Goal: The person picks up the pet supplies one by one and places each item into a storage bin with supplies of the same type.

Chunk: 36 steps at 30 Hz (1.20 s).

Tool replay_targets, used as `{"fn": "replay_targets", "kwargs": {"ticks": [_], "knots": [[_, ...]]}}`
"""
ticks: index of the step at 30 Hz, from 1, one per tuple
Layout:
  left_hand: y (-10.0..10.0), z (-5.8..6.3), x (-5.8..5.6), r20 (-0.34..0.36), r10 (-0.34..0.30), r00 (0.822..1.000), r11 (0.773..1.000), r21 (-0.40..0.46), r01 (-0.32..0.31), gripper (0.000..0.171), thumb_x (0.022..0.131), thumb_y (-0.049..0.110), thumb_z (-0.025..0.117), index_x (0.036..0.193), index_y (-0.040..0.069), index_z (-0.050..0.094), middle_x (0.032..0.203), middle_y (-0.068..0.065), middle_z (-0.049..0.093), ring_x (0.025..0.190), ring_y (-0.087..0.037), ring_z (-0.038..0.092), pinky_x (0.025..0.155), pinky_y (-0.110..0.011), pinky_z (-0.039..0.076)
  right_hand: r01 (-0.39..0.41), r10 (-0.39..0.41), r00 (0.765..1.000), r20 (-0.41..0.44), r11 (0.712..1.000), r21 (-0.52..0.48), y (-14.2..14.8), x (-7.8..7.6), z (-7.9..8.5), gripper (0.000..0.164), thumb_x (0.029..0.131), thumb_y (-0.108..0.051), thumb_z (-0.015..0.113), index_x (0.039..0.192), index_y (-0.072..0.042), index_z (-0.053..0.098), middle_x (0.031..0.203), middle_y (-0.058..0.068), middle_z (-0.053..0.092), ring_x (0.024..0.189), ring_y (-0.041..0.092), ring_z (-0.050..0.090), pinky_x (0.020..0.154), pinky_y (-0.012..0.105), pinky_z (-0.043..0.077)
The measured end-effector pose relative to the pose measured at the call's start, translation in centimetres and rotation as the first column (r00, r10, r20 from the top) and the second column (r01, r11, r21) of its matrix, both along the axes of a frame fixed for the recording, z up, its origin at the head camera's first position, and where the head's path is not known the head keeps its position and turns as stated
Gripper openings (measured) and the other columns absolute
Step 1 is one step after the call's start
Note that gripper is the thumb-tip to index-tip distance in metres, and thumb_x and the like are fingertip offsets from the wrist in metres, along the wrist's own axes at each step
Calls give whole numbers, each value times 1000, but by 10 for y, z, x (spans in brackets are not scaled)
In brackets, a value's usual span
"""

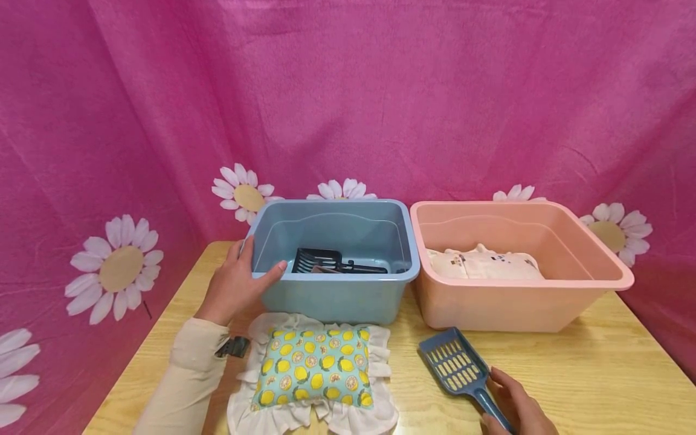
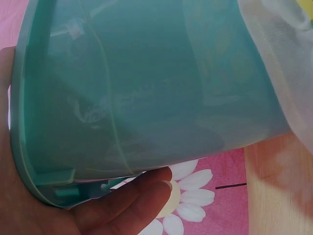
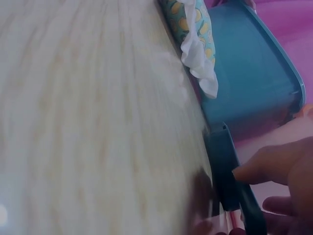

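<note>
My left hand (image 1: pixel 232 289) grips the front left corner of a blue plastic tub (image 1: pixel 331 305), its thumb over the rim; in the left wrist view its fingers (image 2: pixel 142 203) bend round the outside. A black slotted scoop (image 1: pixel 321 258) lies inside that tub, beside a brownish item mostly hidden by the front wall. Low on the right, my right hand (image 1: pixel 522 406) holds a blue slotted litter scoop (image 1: pixel 455 364) by the handle, the head pointing away from me. The scoop also shows edge-on (image 3: pixel 222 166) in the right wrist view, the thumb against it.
A small lemon-print pillow (image 1: pixel 315 365) with white ruffles lies in front of the blue tub. To the right stands a pink tub (image 1: pixel 500 305) holding a cream cushion (image 1: pixel 492 266). Pink daisy-print cloth (image 1: pixel 380 103) hangs behind the wooden table (image 1: pixel 614 374).
</note>
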<state>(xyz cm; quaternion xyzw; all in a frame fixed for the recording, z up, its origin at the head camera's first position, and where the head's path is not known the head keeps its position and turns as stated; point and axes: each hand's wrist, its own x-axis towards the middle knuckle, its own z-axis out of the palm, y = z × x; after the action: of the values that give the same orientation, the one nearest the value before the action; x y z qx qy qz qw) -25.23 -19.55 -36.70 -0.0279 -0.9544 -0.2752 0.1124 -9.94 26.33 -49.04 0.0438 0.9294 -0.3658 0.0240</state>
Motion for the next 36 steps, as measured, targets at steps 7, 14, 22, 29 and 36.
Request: {"fn": "replay_targets", "kwargs": {"ticks": [7, 14, 22, 29, 36], "knots": [[0, 0, 0, 6, 4, 1000, 1000, -1, -4, 97, 83, 66, 56, 155, 12, 17, 149, -19, 28, 124, -46, 44, 87, -63, 47, -26, 26, 1000, -10, 999, -19, 4, 0, 1, 71, 84, -28, 75, 139, -3, 39, 130, 21, 58, 109, 29, 63, 83, 31, 54], [1, 1, 0, 16, 3, 1000, 1000, 17, -3, 98, 83, 66, 56, 155, 13, 15, 150, -18, 27, 125, -45, 43, 87, -63, 48, -38, 40, 997, 70, 999, -22, 11, -5, 1, 78, 80, -33, 78, 141, -5, 38, 132, 18, 57, 113, 26, 61, 83, 23, 49], [0, 1, -1, 0, -6, 1000, 1000, 4, 6, 95, 85, 67, 53, 154, 12, 18, 149, -17, 29, 123, -44, 46, 89, -64, 46, -46, 46, 996, 78, 999, 5, 12, -5, 2, 69, 86, -29, 72, 141, -4, 39, 130, 16, 59, 112, 24, 62, 81, 23, 49], [0, 2, 0, 11, -5, 1000, 1000, -5, 5, 97, 84, 68, 52, 154, 11, 17, 150, -18, 28, 123, -45, 45, 90, -64, 46, 2, -2, 995, 101, 1000, 2, 11, -3, 1, 65, 88, -31, 70, 141, -8, 41, 128, 16, 61, 113, 29, 61, 86, 34, 52], [0, 3, 0, 12, 0, 1000, 1000, -9, 0, 97, 84, 68, 53, 154, 11, 18, 150, -19, 28, 123, -45, 45, 89, -64, 45, 33, -33, 994, 104, 999, 0, 9, -2, 0, 62, 89, -27, 69, 141, -8, 42, 128, 19, 60, 110, 33, 63, 89, 48, 51]]}}
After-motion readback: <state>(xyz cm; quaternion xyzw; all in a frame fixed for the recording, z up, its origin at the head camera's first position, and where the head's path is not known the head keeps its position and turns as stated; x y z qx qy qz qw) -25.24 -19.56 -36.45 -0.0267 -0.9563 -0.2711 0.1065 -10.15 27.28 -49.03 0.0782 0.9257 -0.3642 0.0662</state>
